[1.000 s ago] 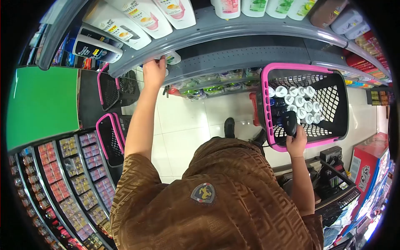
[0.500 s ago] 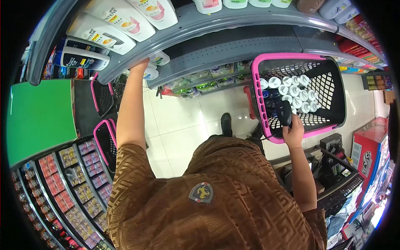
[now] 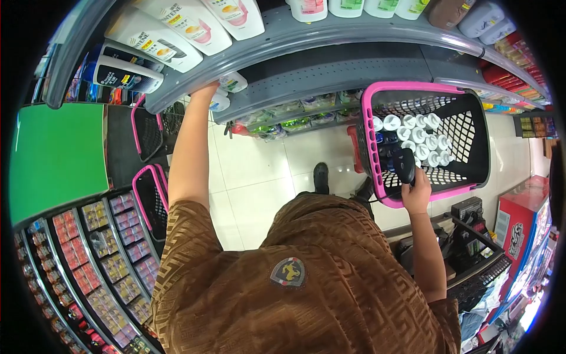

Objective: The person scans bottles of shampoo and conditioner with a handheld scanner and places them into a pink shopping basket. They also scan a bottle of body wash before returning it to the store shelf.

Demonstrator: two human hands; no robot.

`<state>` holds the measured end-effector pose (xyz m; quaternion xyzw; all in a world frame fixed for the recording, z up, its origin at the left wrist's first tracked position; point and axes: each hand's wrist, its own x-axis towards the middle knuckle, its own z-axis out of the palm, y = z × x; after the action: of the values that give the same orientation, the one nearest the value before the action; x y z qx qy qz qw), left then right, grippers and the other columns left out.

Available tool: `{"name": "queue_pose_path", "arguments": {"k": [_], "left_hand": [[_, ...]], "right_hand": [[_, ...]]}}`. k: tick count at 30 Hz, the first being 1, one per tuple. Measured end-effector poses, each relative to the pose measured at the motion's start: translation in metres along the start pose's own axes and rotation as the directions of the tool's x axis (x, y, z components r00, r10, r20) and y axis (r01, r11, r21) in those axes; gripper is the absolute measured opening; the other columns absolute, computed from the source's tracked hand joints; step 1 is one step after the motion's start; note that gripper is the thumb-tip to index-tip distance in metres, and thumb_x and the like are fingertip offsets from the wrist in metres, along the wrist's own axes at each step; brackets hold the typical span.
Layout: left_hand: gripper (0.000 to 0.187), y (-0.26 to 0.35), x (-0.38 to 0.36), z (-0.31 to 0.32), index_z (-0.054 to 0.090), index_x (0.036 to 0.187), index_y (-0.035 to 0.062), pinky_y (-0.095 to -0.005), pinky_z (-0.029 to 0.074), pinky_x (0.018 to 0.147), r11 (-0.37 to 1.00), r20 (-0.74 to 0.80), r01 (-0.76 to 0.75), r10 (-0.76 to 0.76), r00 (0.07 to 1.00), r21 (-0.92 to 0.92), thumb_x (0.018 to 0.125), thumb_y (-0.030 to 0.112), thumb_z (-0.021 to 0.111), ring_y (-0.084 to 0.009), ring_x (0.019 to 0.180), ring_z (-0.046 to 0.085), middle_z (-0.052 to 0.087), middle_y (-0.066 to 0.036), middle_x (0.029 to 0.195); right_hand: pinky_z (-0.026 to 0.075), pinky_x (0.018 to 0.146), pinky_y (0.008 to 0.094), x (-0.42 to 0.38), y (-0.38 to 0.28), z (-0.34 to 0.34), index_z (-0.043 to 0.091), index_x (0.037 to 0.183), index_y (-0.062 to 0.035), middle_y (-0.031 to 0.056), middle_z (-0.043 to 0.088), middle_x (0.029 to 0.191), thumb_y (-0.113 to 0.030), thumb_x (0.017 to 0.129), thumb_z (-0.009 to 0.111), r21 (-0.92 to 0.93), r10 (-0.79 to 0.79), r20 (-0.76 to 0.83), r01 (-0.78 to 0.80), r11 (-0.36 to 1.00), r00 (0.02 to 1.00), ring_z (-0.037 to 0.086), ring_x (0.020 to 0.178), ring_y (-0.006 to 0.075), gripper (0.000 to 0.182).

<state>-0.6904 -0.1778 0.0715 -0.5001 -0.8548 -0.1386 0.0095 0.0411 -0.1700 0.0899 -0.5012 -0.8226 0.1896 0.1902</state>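
My left hand (image 3: 204,90) reaches beneath the edge of the upper shelf (image 3: 271,44), beside white bottles (image 3: 233,82) on the shelf below; its fingers are hidden by the shelf edge. My right hand (image 3: 417,192) is wrapped round the handle of a black handheld scanner (image 3: 404,166), which is held over a black basket with a pink rim (image 3: 367,112). Several white-capped bottles (image 3: 419,135) stand in the basket, with dark blue-capped ones (image 3: 386,138) at its left side.
Large white shampoo bottles (image 3: 194,26) and a dark blue bottle (image 3: 127,74) stand on the upper shelf. Two more pink-rimmed baskets (image 3: 140,177) are at the left, near a green panel (image 3: 59,159). Packets fill a rack (image 3: 106,253) at lower left. A red box (image 3: 513,221) is at right.
The view has shifted slightly, so shelf and baskets sit a little differently in it. My left hand remains at the shelf, and my right hand still holds the scanner over the basket.
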Motion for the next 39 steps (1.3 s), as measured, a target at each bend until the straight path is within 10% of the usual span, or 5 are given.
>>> {"name": "queue_pose_path", "arguments": {"k": [29,35,39], "left_hand": [[0.033,0.028,-0.015,-0.025,0.063,0.122,-0.0007,-0.0321,0.059,0.064,0.998,-0.043,-0.015,0.018,0.999,0.059,0.091,0.007,0.067,-0.0209,0.078,0.073,0.071,-0.016,0.110],[0.036,0.077,-0.036,-0.056,0.066,0.120,0.0007,-0.0483,0.055,0.086,0.928,-0.227,-0.191,0.271,0.935,0.321,0.090,0.019,0.069,-0.0384,0.097,0.069,0.070,-0.020,0.111],[0.038,0.119,-0.074,-0.035,0.065,0.121,0.0041,-0.0508,0.050,0.090,0.994,-0.280,-0.090,0.071,0.957,-0.055,0.089,0.023,0.071,-0.0481,0.103,0.064,0.065,-0.027,0.121]], "right_hand": [[0.049,0.079,0.0509,-0.002,0.004,0.003,0.060,0.117,-0.0001,0.0220,0.063,0.098,-0.007,0.077,0.063,-0.011,-0.031,-0.032,0.031,0.999,0.999,0.061,0.090,0.0448,0.041],[0.049,0.078,0.0508,-0.003,0.002,0.001,0.060,0.117,0.0003,0.0217,0.063,0.096,-0.007,0.076,0.064,-0.009,-0.030,-0.047,0.030,1.000,0.998,0.061,0.089,0.0446,0.042],[0.051,0.077,0.0484,-0.010,0.021,0.011,0.060,0.118,0.0001,0.0222,0.063,0.092,-0.005,0.076,0.065,0.135,0.016,-0.151,0.004,0.991,0.988,0.062,0.086,0.0443,0.043]]}}
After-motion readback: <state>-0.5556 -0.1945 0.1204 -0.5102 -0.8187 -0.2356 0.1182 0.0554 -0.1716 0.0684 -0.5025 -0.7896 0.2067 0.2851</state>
